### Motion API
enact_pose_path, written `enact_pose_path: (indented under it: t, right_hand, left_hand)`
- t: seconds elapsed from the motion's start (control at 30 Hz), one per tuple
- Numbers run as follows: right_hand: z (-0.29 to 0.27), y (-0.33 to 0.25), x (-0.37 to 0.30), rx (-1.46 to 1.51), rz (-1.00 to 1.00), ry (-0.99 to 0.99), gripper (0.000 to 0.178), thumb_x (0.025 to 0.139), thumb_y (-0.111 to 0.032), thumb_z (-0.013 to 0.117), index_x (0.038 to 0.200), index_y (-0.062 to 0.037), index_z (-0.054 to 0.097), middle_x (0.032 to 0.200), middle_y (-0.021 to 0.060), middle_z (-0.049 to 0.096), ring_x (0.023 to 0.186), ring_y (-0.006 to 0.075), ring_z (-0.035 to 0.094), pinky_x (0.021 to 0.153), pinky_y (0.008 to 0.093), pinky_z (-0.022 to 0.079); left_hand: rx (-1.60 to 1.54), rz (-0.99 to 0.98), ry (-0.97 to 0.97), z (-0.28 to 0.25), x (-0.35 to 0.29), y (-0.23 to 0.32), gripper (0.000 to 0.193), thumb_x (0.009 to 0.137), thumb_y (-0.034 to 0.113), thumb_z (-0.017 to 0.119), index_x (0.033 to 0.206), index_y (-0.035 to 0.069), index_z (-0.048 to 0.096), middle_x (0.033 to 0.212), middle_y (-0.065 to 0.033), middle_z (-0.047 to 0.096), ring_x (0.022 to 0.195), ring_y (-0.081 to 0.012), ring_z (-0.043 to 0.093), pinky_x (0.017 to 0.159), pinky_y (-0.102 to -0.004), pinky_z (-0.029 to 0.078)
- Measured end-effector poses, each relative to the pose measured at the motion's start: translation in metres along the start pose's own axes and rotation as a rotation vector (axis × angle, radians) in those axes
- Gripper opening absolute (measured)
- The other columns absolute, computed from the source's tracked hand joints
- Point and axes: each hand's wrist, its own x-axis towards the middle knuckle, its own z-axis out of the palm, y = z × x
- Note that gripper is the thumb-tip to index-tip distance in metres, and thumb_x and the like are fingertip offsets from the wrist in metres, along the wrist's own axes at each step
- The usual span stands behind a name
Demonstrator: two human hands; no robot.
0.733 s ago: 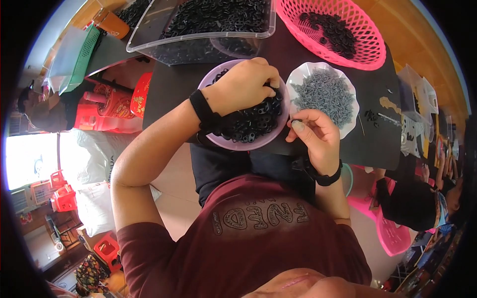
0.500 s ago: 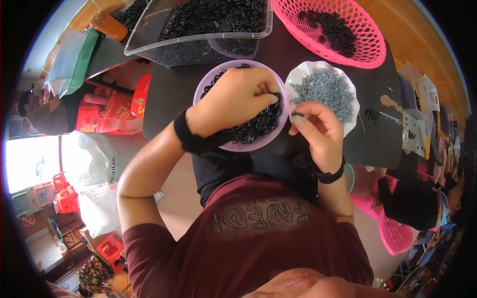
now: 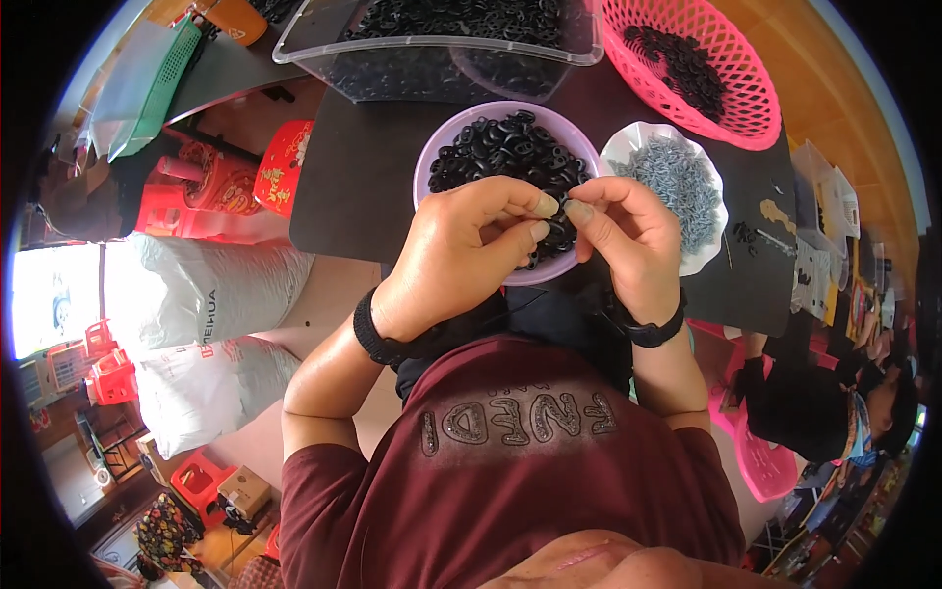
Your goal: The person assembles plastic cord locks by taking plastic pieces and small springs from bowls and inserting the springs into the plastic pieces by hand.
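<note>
Both hands brought together over the near rim of a round purple plastic bowl (image 3: 429,162) heaped with small black rubber rings (image 3: 500,152), at the near edge of the dark desk (image 3: 353,196). Left hand (image 3: 456,255) curled, thumb and forefinger pinched on something small and dark; cannot tell exactly what. Right hand (image 3: 628,240) likewise curled, fingertips meeting the left's, any piece between them too small to make out. Just right of the bowl, touching it, a white scalloped plate (image 3: 708,245) of small grey metal pieces (image 3: 672,182). Beyond, toward the far edge, a clear plastic tub (image 3: 442,64) of more black parts, and at the far right corner a pink mesh basket (image 3: 726,103). Black wristbands on both wrists.
</note>
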Motion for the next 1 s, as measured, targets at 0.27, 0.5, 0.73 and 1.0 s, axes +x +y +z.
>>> enact_pose_path:
  t: [0.27, 0.5, 0.73, 1.0]
  right_hand:
    - [0.011, 0.003, 0.001, -0.047, 0.022, 0.000, 0.012, 0.087, -0.004, 0.070, 0.099, -0.0006, 0.067, 0.074, -0.0014, 0.060, 0.057, 0.0037, 0.053, 0.051, 0.0169, 0.042]
    - [0.013, 0.003, 0.000, -0.042, 0.037, -0.014, 0.012, 0.087, -0.004, 0.070, 0.099, -0.0010, 0.067, 0.074, -0.0021, 0.060, 0.057, 0.0028, 0.052, 0.051, 0.0162, 0.041]
    - [0.013, 0.004, -0.002, -0.039, 0.040, 0.008, 0.011, 0.087, -0.003, 0.069, 0.098, -0.0008, 0.067, 0.073, -0.0023, 0.060, 0.058, 0.0028, 0.052, 0.052, 0.0162, 0.041]
    - [0.014, 0.005, -0.003, -0.037, 0.024, -0.002, 0.010, 0.088, -0.003, 0.069, 0.098, -0.0011, 0.067, 0.074, -0.0028, 0.060, 0.059, 0.0022, 0.052, 0.052, 0.0160, 0.041]
  left_hand:
    - [0.065, 0.099, 0.061, -0.004, -0.008, -0.011, 0.016, 0.085, -0.003, 0.068, 0.100, -0.002, 0.064, 0.088, -0.0062, 0.071, 0.073, -0.0088, 0.066, 0.065, -0.0226, 0.054]
    - [0.112, 0.138, 0.090, -0.004, -0.010, -0.016, 0.013, 0.084, -0.004, 0.068, 0.096, -0.001, 0.064, 0.083, -0.0056, 0.070, 0.072, -0.0100, 0.068, 0.065, -0.0230, 0.054]
    - [0.087, 0.151, 0.112, -0.003, -0.013, -0.016, 0.011, 0.085, -0.004, 0.067, 0.095, -0.001, 0.064, 0.084, -0.0062, 0.070, 0.074, -0.0107, 0.068, 0.066, -0.0230, 0.055]
    - [0.089, 0.165, 0.101, -0.002, -0.012, -0.019, 0.010, 0.086, -0.005, 0.066, 0.095, -0.002, 0.064, 0.085, -0.0067, 0.070, 0.076, -0.0117, 0.069, 0.068, -0.0237, 0.056]
